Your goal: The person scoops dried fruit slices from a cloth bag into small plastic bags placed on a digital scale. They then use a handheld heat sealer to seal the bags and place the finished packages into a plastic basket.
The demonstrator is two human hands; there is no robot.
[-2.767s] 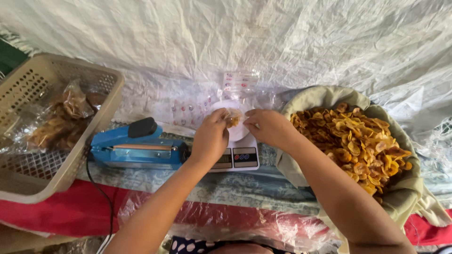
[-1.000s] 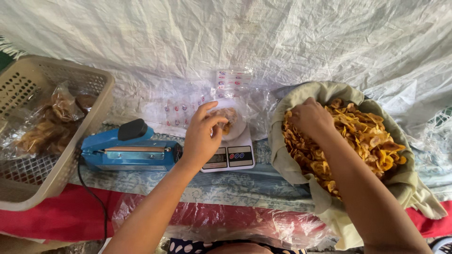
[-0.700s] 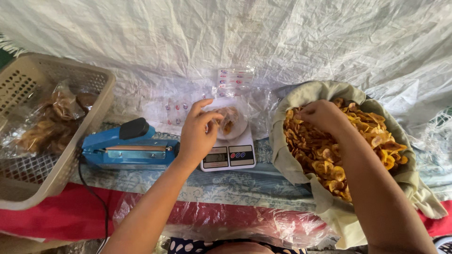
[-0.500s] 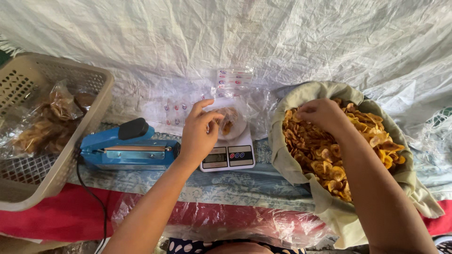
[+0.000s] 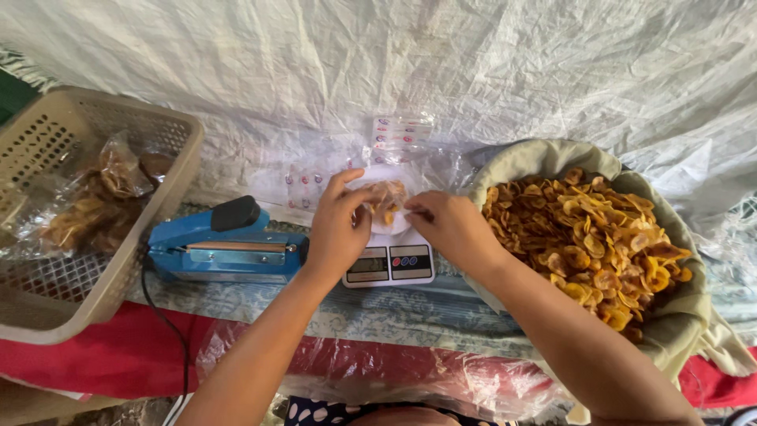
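The left hand [image 5: 337,229] holds open a small clear bag [image 5: 384,201] of chips standing on the white scale [image 5: 390,264] at the middle of the tabletop. The right hand [image 5: 449,229] pinches the bag's mouth. A cloth-lined basket [image 5: 536,158] of chips [image 5: 599,244] sits beside the scale, toward the right edge; a blue sealer [image 5: 225,248] and a plastic crate [image 5: 118,268] lie toward the left edge.

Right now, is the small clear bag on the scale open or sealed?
Open. The left hand holds the clear bag at its mouth on the scale while the right hand puts chips in.
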